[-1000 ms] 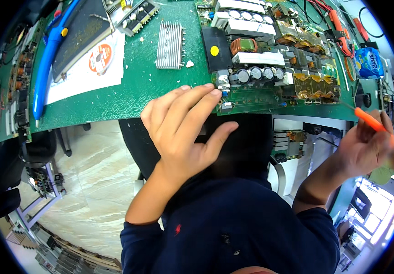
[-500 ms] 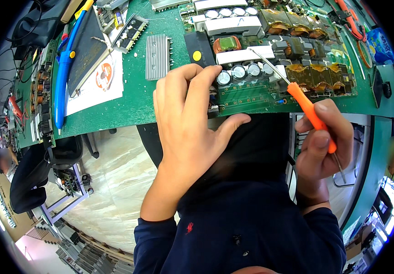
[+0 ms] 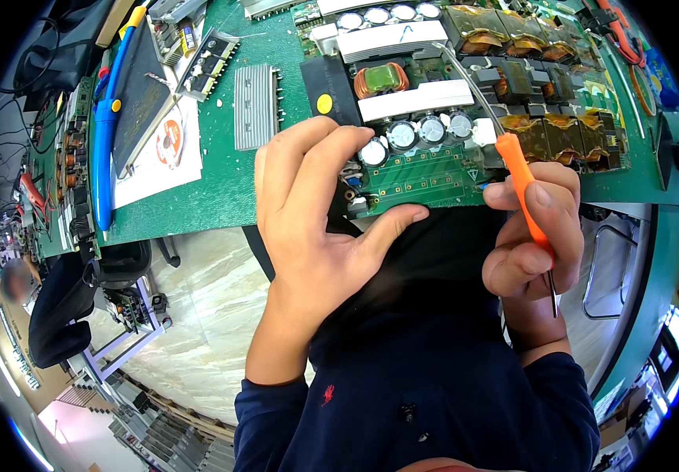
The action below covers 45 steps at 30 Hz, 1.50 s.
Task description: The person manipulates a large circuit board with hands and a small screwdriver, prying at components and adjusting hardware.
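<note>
A: Eyes on the left hand [image 3: 316, 212]! How does it stand?

B: Spread wide, thumb well away from the fingers, nothing clasped. Its index fingertip is right by the end one of a row of round capacitors [image 3: 417, 134], its thumb by the near edge of the green circuit board [image 3: 426, 177].

A: And that board, where's it lying?

B: On the green counter [image 3: 221, 161], just to the right of the left hand and directly ahead of the right hand [image 3: 540, 236].

A: What's the right hand got?

B: A screwdriver [image 3: 524, 185]! Fingers curled firmly round its orange handle, a thin shaft poking out below, the long blade slanting away, forward and left.

A: Contact at the tip?

B: It's over a white bar [image 3: 386, 43]; from this angle I can't be sure it touches.

A: Round the left hand?

B: Just beyond its knuckles, a silver finned heat sink [image 3: 256, 106]; well off to its left, a blue tool [image 3: 105, 157] beside a white sheet [image 3: 158, 181].

A: Ahead of the right?

B: Amber-wrapped transformers [image 3: 559, 135], lined up in rows!
</note>
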Available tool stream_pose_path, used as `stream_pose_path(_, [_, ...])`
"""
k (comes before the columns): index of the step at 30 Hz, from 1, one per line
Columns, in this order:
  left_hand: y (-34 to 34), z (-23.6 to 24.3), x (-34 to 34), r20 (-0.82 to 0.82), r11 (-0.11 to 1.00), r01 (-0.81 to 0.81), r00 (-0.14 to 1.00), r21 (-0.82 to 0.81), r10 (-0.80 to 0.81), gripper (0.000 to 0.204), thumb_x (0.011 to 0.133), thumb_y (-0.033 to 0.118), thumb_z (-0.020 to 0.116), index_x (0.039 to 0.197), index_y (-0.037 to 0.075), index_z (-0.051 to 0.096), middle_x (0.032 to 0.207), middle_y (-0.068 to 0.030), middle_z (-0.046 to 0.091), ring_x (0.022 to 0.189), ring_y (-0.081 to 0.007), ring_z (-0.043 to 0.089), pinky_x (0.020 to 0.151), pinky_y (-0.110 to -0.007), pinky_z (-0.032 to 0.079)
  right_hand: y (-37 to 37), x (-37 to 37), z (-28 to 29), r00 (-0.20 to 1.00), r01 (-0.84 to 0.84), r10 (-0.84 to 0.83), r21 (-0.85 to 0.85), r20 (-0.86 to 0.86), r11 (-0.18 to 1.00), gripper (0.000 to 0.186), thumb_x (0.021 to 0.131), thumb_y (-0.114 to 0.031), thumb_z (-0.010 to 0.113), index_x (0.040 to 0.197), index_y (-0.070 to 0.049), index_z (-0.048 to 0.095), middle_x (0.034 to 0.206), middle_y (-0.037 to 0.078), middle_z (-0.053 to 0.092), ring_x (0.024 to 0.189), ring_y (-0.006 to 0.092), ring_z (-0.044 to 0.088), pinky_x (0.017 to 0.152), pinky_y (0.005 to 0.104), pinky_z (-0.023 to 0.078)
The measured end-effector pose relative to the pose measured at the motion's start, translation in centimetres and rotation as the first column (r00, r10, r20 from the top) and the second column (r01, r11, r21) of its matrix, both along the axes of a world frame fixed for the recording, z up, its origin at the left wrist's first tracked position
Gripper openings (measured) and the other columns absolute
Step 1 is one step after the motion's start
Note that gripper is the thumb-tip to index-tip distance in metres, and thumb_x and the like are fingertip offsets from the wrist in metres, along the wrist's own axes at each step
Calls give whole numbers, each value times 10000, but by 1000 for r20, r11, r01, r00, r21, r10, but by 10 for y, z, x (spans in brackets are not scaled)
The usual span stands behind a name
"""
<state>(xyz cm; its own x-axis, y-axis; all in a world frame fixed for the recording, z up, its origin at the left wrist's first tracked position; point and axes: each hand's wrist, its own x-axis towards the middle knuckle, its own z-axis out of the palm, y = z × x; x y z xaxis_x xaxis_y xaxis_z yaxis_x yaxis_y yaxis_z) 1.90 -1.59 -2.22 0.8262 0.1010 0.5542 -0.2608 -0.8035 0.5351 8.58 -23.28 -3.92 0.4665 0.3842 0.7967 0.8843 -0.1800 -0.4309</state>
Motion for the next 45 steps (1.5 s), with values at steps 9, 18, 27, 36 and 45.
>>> stream_pose_path(9, [-2, 1, -1, -21, 1000, -14, 1000, 17, 14, 797, 564, 346, 1006, 1189, 2, 651, 1174, -132, 586, 1028, -261, 612, 872, -353, 518, -8, -12, 9, 982, -18, 17, -6, -191, 1000, 362, 1076, -329, 532, 1308, -58, 594, 974, 76, 721, 851, 244, 628, 768, 355, 539])
stream_pose_path(18, [-8, -6, -4, 31, 998, -52, 998, 21, 51, 900, 574, 406, 1007, 1273, -2, 613, 1198, -144, 577, 1072, -269, 593, 907, -366, 508, -22, 1, 14, 993, 89, -98, -119, -67, 989, 456, 1121, -367, 351, 1396, -22, 466, 860, 104, 638, 796, 210, 567, 807, 377, 499])
stream_pose_path(27, [-8, 6, -8, -35, 979, -69, 996, 192, 77, 908, 576, 450, 988, 1278, -25, 663, 1171, -140, 619, 1049, -276, 628, 903, -382, 537, -27, 9, 11, 992, 120, -124, -160, -16, 980, 451, 1124, -382, 334, 1413, -52, 438, 891, 110, 638, 795, 234, 557, 778, 388, 498])
stream_pose_path(36, [-11, 24, 1, -126, 987, -38, 990, 156, 58, 787, 535, 361, 1017, 1102, -23, 630, 1073, -123, 633, 966, -262, 617, 848, -352, 524, -27, 5, 7, 994, 106, -109, -184, -9, 977, 437, 1126, -387, 315, 1413, -73, 416, 943, 97, 653, 778, 240, 552, 734, 371, 498])
stream_pose_path(45, [-1, 18, 6, -113, 996, 35, 993, 81, -25, 800, 495, 366, 1035, 1071, -9, 624, 1078, -121, 625, 1000, -255, 606, 905, -362, 499, -22, 4, 4, 992, 102, -107, -89, -59, 991, 335, 1069, -373, 543, 1303, -134, 548, 1050, 59, 681, 811, 232, 588, 710, 355, 500])
